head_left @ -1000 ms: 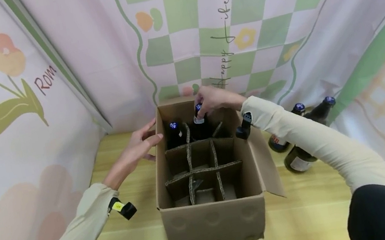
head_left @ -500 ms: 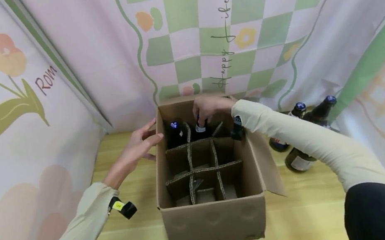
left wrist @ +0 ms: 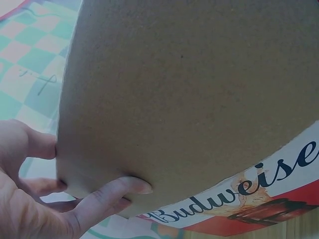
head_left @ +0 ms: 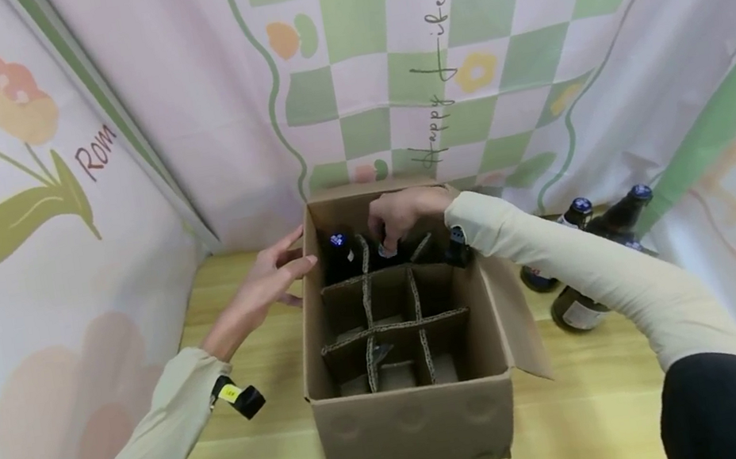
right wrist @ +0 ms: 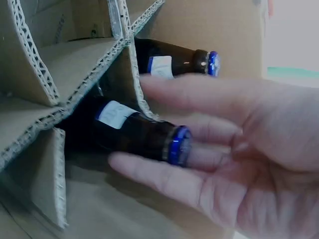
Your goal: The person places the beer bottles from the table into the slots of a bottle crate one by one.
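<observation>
A brown cardboard box (head_left: 417, 430) with crossed dividers (head_left: 394, 326) stands on the wooden table. My left hand (head_left: 271, 281) grips its left side near the back corner; in the left wrist view the thumb (left wrist: 124, 186) presses on the brown panel (left wrist: 189, 94). My right hand (head_left: 404, 212) reaches into the back row. Its fingers (right wrist: 159, 177) spread loosely around the neck of a dark beer bottle (right wrist: 142, 132) with a blue cap, which sits in the back middle cell. A second blue-capped bottle (head_left: 341, 254) stands in the back left cell.
Several more dark bottles (head_left: 579, 312) stand on the table right of the box, partly hidden by my right sleeve (head_left: 561, 263). An open flap (head_left: 515, 318) sticks out on the box's right side. Patterned curtains (head_left: 377, 59) hang close behind and at both sides.
My right hand has lowered the bottle into the back middle cell, and its fingers have loosened around the neck. The left hand stays on the box.
</observation>
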`<state>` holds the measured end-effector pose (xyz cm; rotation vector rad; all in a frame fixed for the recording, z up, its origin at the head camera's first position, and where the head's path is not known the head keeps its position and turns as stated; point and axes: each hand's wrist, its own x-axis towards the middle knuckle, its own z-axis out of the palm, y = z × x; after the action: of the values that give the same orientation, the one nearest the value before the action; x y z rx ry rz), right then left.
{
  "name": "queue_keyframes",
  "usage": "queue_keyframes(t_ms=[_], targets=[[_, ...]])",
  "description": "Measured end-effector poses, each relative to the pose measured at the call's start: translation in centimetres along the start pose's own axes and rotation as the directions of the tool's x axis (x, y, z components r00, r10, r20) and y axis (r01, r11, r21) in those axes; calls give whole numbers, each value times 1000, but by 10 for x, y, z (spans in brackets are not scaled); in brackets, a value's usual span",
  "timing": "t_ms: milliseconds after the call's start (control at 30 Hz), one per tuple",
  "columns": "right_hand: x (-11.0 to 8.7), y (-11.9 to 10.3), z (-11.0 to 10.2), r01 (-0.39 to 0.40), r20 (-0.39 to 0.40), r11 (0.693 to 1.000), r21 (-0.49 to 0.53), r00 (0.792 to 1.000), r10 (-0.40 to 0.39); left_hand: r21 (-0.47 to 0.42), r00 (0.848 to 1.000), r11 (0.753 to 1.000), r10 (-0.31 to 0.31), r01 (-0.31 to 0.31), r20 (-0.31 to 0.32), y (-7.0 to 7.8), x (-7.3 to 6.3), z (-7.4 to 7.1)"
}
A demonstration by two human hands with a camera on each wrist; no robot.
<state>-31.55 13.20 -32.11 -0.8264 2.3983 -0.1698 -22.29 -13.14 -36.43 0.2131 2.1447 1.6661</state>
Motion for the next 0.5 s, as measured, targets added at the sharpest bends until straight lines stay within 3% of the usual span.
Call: queue_keyframes(t_ms=[200,367,500], targets=[[-10,-10,-15,71,32,996,-54,997,-69,-10,1000,1000,-5,5,-2,-2,-1,0],[-25,-2,-22,106,16,990,89,994,-108,-11,1000,1000,2,-2,-6,-1,0,1],[-41,7,-22,167,-72,977,130,985,-159,-5,1000,1000,-2,2,-8,1,1,2]])
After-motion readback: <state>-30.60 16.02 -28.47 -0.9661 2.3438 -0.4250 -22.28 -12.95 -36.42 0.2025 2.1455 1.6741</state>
